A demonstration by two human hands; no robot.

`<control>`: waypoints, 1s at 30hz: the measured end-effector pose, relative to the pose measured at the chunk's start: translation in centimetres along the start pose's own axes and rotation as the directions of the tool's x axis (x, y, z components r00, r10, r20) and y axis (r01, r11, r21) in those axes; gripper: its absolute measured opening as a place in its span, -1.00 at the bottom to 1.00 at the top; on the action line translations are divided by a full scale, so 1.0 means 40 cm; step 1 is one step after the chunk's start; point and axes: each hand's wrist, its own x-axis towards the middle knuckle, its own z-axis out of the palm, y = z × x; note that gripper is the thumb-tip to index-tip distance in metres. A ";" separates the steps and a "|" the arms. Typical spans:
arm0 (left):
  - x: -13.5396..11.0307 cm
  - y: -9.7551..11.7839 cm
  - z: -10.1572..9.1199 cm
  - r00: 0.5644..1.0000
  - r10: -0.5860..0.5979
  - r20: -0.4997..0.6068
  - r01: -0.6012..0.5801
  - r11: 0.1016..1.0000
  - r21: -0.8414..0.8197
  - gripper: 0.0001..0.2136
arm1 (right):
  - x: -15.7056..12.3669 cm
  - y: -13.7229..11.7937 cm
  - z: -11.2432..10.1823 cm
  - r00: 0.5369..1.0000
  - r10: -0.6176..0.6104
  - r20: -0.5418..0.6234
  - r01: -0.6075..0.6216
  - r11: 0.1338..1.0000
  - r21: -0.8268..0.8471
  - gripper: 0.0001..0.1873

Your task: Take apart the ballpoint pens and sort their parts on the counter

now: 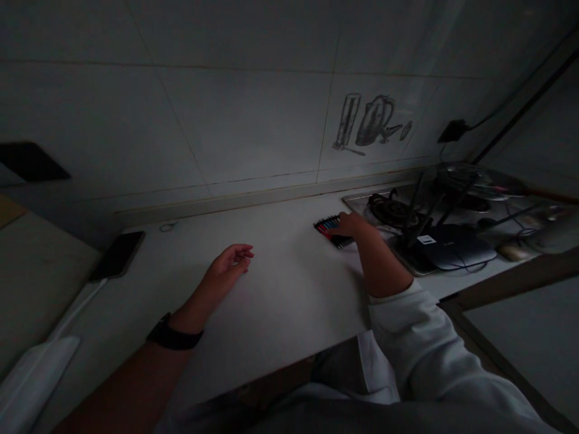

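The scene is dim. My right hand (351, 225) reaches across the white countertop (289, 283) and rests on a flat pack of red, blue and dark sticks (329, 228), perhaps pens or pencils, next to the gas stove (391, 209). Its fingers curl over the pack's right end; a grip is not clear. My left hand (230, 261) hovers just above the bare counter, fingers loosely curled, holding nothing. A dark band sits on my left wrist (174, 337).
A dark phone (118, 254) lies at the counter's left, with a white cable or strip (72, 310) running from it. A black router with antennas (446, 244) and cables sits on the stove. A small ring (168, 226) lies near the tiled wall.
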 end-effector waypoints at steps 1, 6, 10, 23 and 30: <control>0.000 -0.001 0.000 1.000 0.004 0.007 -0.005 1.000 0.009 -0.65 | -0.009 -0.018 -0.002 0.999 -0.033 0.017 0.033 0.999 -0.003 0.07; -0.001 -0.008 0.004 0.999 0.021 0.031 -0.023 0.999 0.045 -0.66 | -0.072 -0.120 -0.005 0.961 -0.260 0.093 0.259 0.966 0.024 -0.02; 0.003 -0.021 0.009 0.998 0.036 0.046 -0.038 0.999 0.034 -0.68 | -0.128 -0.200 0.014 0.908 -0.413 0.070 0.414 0.910 0.002 -0.22; 0.011 -0.024 0.017 0.984 0.083 -0.156 -0.075 0.996 0.057 -0.59 | -0.212 -0.317 0.045 0.750 -0.659 -0.059 0.638 0.697 0.326 -0.51; 0.001 -0.028 0.027 0.984 0.156 -0.088 -0.150 0.986 0.073 -0.36 | -0.262 -0.408 0.115 0.758 -0.563 -0.330 0.535 0.247 0.808 -0.51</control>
